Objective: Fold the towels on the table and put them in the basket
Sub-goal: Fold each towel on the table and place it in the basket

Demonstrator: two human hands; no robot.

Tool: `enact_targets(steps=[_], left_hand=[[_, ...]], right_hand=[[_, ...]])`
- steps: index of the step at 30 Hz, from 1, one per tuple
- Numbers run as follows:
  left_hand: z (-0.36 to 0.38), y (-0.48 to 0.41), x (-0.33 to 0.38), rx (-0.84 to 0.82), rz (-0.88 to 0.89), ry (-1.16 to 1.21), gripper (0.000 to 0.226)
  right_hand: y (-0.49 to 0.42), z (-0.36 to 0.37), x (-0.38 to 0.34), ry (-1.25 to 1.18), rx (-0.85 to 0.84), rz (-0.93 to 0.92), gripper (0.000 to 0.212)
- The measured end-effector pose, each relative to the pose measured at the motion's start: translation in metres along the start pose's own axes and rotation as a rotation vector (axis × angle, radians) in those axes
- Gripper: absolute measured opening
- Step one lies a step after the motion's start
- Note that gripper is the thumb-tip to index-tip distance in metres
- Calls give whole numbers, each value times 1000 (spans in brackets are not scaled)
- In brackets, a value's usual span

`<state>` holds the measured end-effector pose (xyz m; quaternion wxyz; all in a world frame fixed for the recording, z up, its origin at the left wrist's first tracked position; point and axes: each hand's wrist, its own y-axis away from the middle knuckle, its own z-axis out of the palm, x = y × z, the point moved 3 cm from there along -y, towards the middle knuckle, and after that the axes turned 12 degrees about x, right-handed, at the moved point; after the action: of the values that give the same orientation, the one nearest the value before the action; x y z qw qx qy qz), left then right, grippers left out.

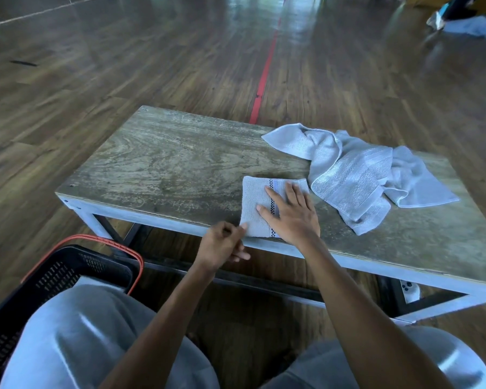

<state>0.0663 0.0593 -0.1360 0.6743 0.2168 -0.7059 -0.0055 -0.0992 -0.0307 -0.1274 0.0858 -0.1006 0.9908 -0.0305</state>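
A small grey folded towel (254, 204) with a dark checked stripe lies at the near edge of the low wooden table (174, 164). My right hand (291, 214) rests flat on top of it, fingers spread. My left hand (225, 244) pinches the towel's near-left corner at the table edge. A larger light-blue towel (359, 175) lies crumpled on the right part of the table. The black basket (56, 276) with an orange rim stands on the floor at my lower left, partly hidden by my knee.
My knees in grey trousers fill the bottom of the view. A white power strip (410, 290) lies on the floor under the table's right end. Wooden floor with a red line stretches beyond the table. A pale cloth lies far off at top right.
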Motion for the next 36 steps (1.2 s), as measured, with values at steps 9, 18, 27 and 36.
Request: enact_targets(steps=[9, 18, 27, 36], left_hand=[[52, -6, 68, 91, 469, -424, 24], [80, -35, 34, -179, 669, -1295, 61], [82, -35, 32, -131, 679, -1290, 60], [82, -36, 30, -116, 691, -1297, 60]], right_hand=[[39, -44, 60, -943, 277, 399, 31], [62, -6, 78, -571, 250, 368, 45], [68, -16, 68, -670, 178, 394, 31], [65, -17, 60, -614, 155, 446, 26]])
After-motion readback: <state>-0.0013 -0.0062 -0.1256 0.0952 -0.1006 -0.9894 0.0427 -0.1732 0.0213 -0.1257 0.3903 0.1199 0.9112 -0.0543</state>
